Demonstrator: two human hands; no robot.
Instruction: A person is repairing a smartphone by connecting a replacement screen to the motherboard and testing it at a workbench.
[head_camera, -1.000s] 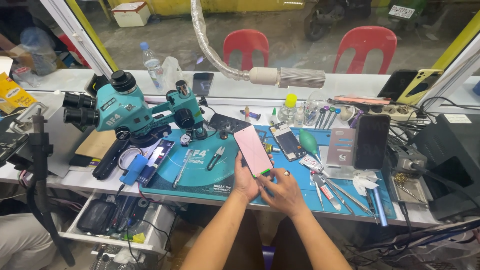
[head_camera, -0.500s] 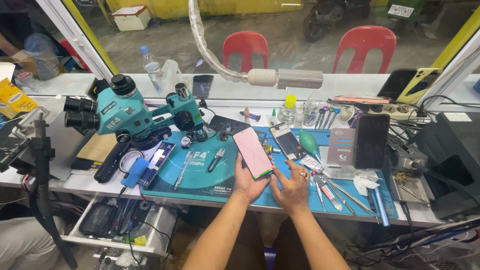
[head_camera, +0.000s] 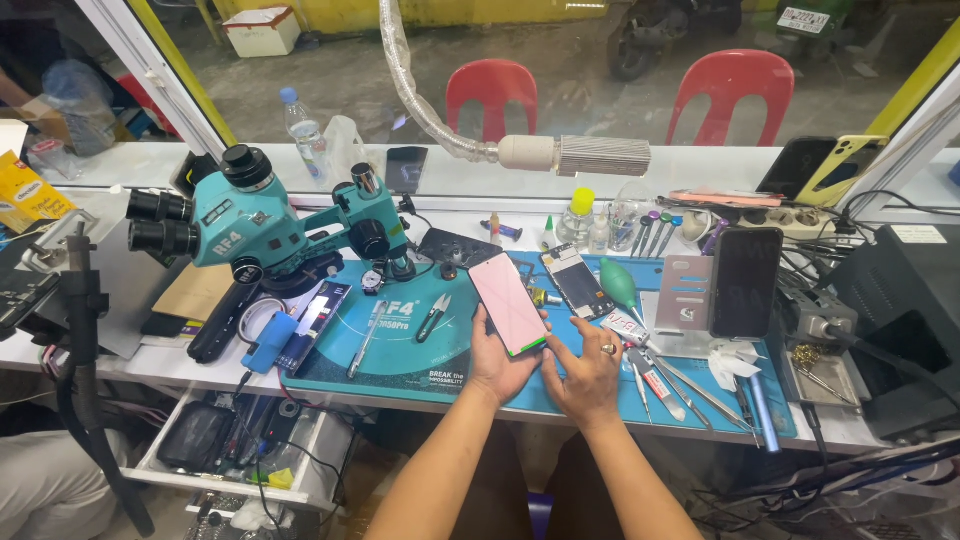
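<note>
A: State of the hands, please.

B: We see the left hand (head_camera: 503, 360) closed around the lower end of a flat rectangular phone screen panel with a pinkish glass face and a green bottom edge (head_camera: 508, 303). The fingers wrap its underside and the thumb lies along its left edge. The panel is tilted, its top end leaning up and to the left, and it is held above the blue work mat (head_camera: 400, 350) near the table's front edge.

A: And the other one?

B: The right hand (head_camera: 585, 370) is open and holds nothing. Its fingers are spread, a ring shows on one finger, and the index fingertip touches the panel's lower right corner.

A: What surrounds them?

B: Just beside the right hand we note a small red-and-white tube (head_camera: 625, 325) and several metal tweezers (head_camera: 690, 390) lying on the mat. Beyond the panel lies an opened phone body with exposed internals (head_camera: 577, 281). A dark phone (head_camera: 745, 282) stands upright to the right. To the left, a teal stereo microscope (head_camera: 270, 230) rests on the white table (head_camera: 150, 365), well apart from both hands.
</note>
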